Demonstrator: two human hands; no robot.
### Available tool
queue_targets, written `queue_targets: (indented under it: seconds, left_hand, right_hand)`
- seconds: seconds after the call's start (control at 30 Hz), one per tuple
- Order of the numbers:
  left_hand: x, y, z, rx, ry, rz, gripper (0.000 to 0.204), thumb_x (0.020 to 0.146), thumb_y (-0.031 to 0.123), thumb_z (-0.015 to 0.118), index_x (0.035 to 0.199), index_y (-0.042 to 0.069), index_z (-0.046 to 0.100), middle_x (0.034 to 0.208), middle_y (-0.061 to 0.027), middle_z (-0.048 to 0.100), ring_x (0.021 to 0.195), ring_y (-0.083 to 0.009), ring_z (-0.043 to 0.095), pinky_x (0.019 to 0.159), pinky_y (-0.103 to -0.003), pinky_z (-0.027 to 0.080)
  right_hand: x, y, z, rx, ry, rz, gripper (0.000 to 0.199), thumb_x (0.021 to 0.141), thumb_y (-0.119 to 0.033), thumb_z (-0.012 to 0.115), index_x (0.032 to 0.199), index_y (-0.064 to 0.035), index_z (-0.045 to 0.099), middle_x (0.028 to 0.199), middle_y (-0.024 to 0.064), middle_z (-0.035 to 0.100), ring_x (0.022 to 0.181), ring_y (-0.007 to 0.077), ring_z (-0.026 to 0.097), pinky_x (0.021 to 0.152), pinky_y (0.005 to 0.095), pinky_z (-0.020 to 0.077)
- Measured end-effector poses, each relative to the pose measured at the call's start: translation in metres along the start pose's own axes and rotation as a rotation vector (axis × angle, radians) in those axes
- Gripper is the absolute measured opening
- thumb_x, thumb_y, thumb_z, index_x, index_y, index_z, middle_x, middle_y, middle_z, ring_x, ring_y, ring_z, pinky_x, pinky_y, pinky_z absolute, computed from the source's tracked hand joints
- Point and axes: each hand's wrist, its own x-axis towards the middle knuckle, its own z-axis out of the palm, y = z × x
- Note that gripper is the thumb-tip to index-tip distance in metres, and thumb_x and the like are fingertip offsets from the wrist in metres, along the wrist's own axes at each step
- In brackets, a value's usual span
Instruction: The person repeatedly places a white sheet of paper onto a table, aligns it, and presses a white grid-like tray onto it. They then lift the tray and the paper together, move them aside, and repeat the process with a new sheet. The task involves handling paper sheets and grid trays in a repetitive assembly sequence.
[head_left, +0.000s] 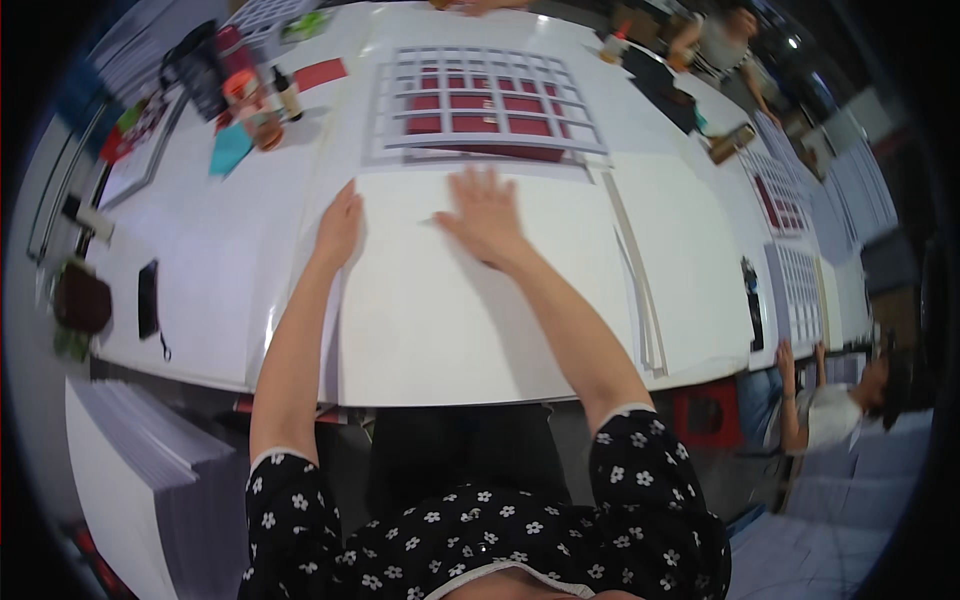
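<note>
A large white sheet of board (450,310) lies flat on the white table (230,270) right in front of me. My left hand (340,226) grips its left edge near the far corner, fingers curled over the rim. Flat on the sheet near its far edge rests my right hand (485,216), fingers spread, holding nothing. Just beyond the sheet lies a white cut-out grid panel (485,105) over red card.
Bottles and small jars (255,95) stand at the far left with a teal card (230,148). Thin white strips (640,290) lie at the sheet's right. A stack of white boards (130,450) sits lower left. Another person (840,400) works at the right, by more grid panels (795,290).
</note>
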Motion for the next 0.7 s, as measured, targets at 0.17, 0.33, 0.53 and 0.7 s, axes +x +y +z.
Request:
queue_targets:
  seconds: [0.17, 0.33, 0.53, 0.7]
  left_hand:
    - [0.006, -0.023, -0.007, -0.124, -0.009, -0.063, 0.049, 0.101, 0.017, 0.048, 0.146, -0.002, 0.038, 0.145, -0.021, 0.047, 0.135, -0.0304, 0.046, 0.113, -0.036, 0.034]
    - [0.011, -0.033, 0.008, -0.159, 0.091, 0.024, 0.056, 0.099, 0.015, 0.051, 0.151, 0.003, 0.031, 0.15, -0.0194, 0.043, 0.14, -0.0294, 0.04, 0.116, -0.038, 0.031]
    - [0.001, -0.007, -0.009, 0.384, -0.073, 0.078, 0.045, 0.103, 0.017, 0.039, 0.147, 0.012, 0.04, 0.153, -0.016, 0.041, 0.136, -0.0357, 0.043, 0.11, -0.049, 0.035]
    - [0.005, -0.002, -0.017, 0.374, -0.15, -0.079, 0.048, 0.103, 0.028, 0.044, 0.148, 0.012, 0.04, 0.153, -0.0174, 0.04, 0.138, -0.0325, 0.044, 0.111, -0.048, 0.033]
  right_hand:
    - [0.005, -0.023, -0.018, 0.072, -0.108, -0.162, 0.077, 0.098, -0.06, 0.038, 0.155, -0.0092, 0.026, 0.163, 0.0162, 0.019, 0.152, 0.0376, 0.01, 0.12, 0.059, 0.006]
    - [-0.015, 0.092, -0.002, 0.009, 0.004, 0.113, 0.083, 0.097, -0.059, 0.043, 0.154, -0.0018, 0.026, 0.161, 0.021, 0.023, 0.151, 0.0362, 0.014, 0.119, 0.0581, 0.0081]
    - [-0.054, 0.124, -0.04, -0.156, -0.119, 0.347, 0.069, 0.102, -0.05, 0.038, 0.158, -0.0142, 0.021, 0.163, 0.0201, 0.014, 0.151, 0.04, 0.007, 0.119, 0.0589, 0.0095]
    - [-0.095, 0.109, -0.054, -0.142, -0.162, 0.263, 0.063, 0.103, -0.044, 0.039, 0.159, -0.0212, 0.02, 0.164, 0.0189, 0.012, 0.151, 0.0402, 0.007, 0.12, 0.0583, 0.0058]
